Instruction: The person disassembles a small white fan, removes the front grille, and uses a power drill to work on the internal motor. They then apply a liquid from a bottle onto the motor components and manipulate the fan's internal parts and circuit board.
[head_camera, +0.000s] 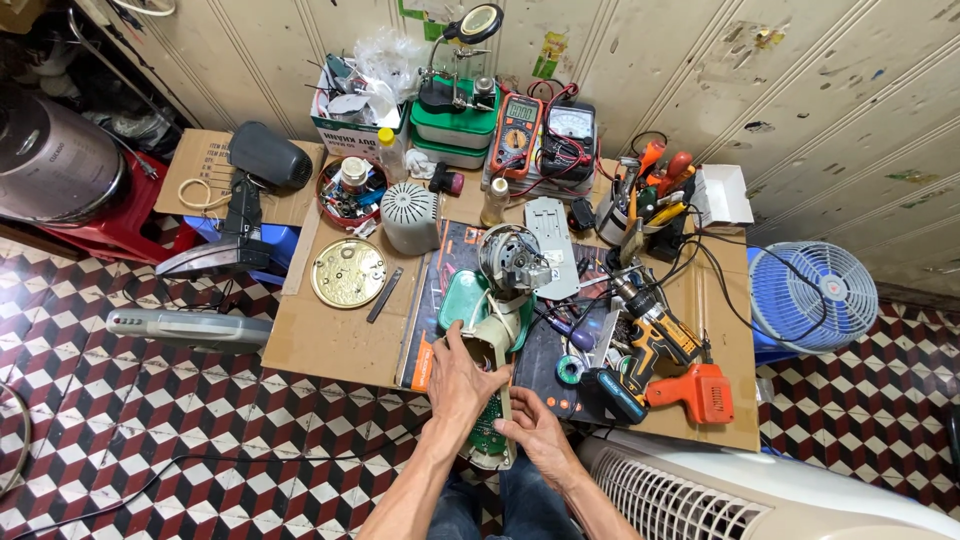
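Now, at our bench: we work bare-handed on a fan base (492, 400).
Left hand (455, 380): grasping the cream housing's upper edge.
Right hand (540, 432): cupping its lower side.
Position: base just below the fan motor (512, 258), on the cardboard (330, 340).
Technique: we judge a steady, two-sided brace best.
Look: cream plastic shell, opened, green circuit board exposed.

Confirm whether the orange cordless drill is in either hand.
No. The orange cordless drill lies on the cardboard, right of both hands; the left hand and right hand hold the cream fan body.
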